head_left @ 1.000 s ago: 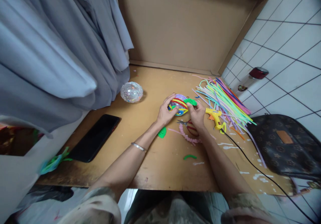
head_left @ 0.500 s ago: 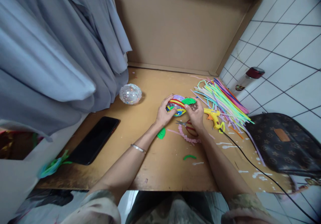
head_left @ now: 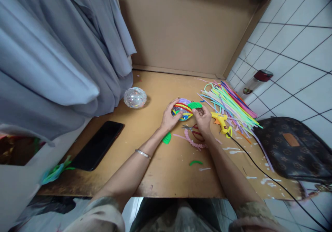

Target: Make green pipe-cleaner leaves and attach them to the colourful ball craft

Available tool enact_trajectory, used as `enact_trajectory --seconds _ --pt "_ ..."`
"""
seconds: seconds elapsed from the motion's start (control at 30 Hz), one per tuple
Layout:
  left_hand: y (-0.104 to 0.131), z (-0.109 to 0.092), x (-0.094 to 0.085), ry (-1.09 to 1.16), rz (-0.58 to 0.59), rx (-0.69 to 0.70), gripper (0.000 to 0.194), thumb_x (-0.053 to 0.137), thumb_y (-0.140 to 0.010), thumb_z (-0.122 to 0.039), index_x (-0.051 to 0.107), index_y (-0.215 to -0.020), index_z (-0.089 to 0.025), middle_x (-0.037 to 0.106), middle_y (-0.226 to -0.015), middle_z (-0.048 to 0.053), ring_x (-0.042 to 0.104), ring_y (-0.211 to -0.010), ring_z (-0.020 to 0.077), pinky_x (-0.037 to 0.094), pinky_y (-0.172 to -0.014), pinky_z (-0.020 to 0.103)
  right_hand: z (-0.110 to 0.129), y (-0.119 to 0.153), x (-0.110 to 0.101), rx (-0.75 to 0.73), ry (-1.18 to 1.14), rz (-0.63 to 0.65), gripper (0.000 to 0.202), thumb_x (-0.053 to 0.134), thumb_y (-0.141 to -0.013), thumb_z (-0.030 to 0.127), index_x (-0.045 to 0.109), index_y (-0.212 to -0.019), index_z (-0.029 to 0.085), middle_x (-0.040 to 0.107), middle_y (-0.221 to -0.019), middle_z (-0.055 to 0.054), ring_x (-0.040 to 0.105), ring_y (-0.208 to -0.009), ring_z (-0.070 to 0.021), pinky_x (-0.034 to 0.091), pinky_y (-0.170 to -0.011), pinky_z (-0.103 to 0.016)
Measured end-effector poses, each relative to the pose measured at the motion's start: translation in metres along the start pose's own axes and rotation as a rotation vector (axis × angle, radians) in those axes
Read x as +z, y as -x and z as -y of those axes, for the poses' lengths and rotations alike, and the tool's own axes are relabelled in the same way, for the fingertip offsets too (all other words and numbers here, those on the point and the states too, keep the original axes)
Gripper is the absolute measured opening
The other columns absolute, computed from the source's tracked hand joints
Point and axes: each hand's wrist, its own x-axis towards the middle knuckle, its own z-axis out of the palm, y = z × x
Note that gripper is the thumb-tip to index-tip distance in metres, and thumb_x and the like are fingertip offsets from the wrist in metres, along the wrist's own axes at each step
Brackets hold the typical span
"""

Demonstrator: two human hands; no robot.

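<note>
Near the middle of the table, my left hand point(head_left: 170, 117) is wrapped round the left side of a ball point(head_left: 184, 111) banded in red, yellow, blue and purple. My right hand point(head_left: 202, 118) pinches a green leaf-shaped piece point(head_left: 194, 105) against the ball's upper right side. Below the hands lie red-handled scissors point(head_left: 197, 133), partly hidden by my right wrist, and a pink fuzzy curved strip point(head_left: 193, 143). Another green leaf piece point(head_left: 167, 138) rests beside my left wrist. The palms and the ball's underside are hidden.
A clear ball point(head_left: 135, 97) and black phone point(head_left: 97, 145) are at the left. To the right are a yellow glue gun point(head_left: 220, 122) with a black cord, colourful fuzzy sticks point(head_left: 230, 104), a bottle point(head_left: 255, 83) and a dark bag point(head_left: 295, 149). Cardboard point(head_left: 186, 27) stands behind.
My right fingers have shifted slightly at the green leaf piece. My left hand and the ball have hardly moved.
</note>
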Motion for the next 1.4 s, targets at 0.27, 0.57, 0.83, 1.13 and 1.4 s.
enact_trajectory --seconds 0.27,0.57,0.83,1.13,1.4 --pt "0.000 0.002 -0.001 -0.004 0.003 -0.006 0.056 0.066 -0.079 -0.027 0.058 -0.135 -0.021 0.055 -0.148 0.012 0.050 -0.140 0.0284 0.036 -0.121 0.048 0.003 0.000 -0.002 0.005 0.042 0.026 0.024 0.072 -0.072 0.044 0.064 -0.076 0.021 0.059 -0.075 0.000 0.056 -0.065 -0.0149 0.052 -0.065 -0.030" --pt "0.000 -0.001 -0.001 -0.004 0.013 -0.008 0.054 0.066 -0.079 -0.027 0.059 -0.132 -0.020 0.055 -0.148 0.013 0.051 -0.139 0.0288 0.037 -0.120 0.049 0.000 -0.002 -0.001 0.031 0.010 -0.005 0.023 0.072 -0.070 0.042 0.065 -0.069 0.020 0.057 -0.070 0.001 0.054 -0.064 -0.0143 0.049 -0.061 -0.029" --pt "0.000 -0.001 -0.001 0.001 0.013 -0.004 0.054 0.066 -0.078 -0.026 0.059 -0.131 -0.019 0.056 -0.146 0.014 0.051 -0.138 0.0291 0.037 -0.119 0.048 0.004 0.000 0.002 0.031 -0.005 -0.032 0.023 0.071 -0.069 0.041 0.063 -0.068 0.020 0.056 -0.071 0.001 0.053 -0.064 -0.0145 0.048 -0.063 -0.030" --pt "0.000 -0.001 -0.005 0.011 -0.008 0.026 0.041 0.063 -0.082 -0.026 0.060 -0.122 -0.020 0.061 -0.139 0.013 0.057 -0.130 0.0273 0.043 -0.113 0.045 0.003 0.003 -0.002 0.041 -0.039 0.101 0.031 0.077 -0.068 0.045 0.060 -0.080 0.021 0.057 -0.082 0.000 0.057 -0.074 -0.0156 0.052 -0.076 -0.033" --pt "-0.001 -0.003 -0.002 0.003 -0.060 0.000 0.031 0.063 -0.079 -0.024 0.060 -0.110 -0.020 0.064 -0.125 0.011 0.061 -0.119 0.0246 0.046 -0.107 0.042 -0.008 0.007 0.002 0.028 -0.018 0.091 0.034 0.076 -0.073 0.047 0.063 -0.091 0.021 0.063 -0.086 -0.003 0.061 -0.081 -0.0190 0.053 -0.080 -0.036"
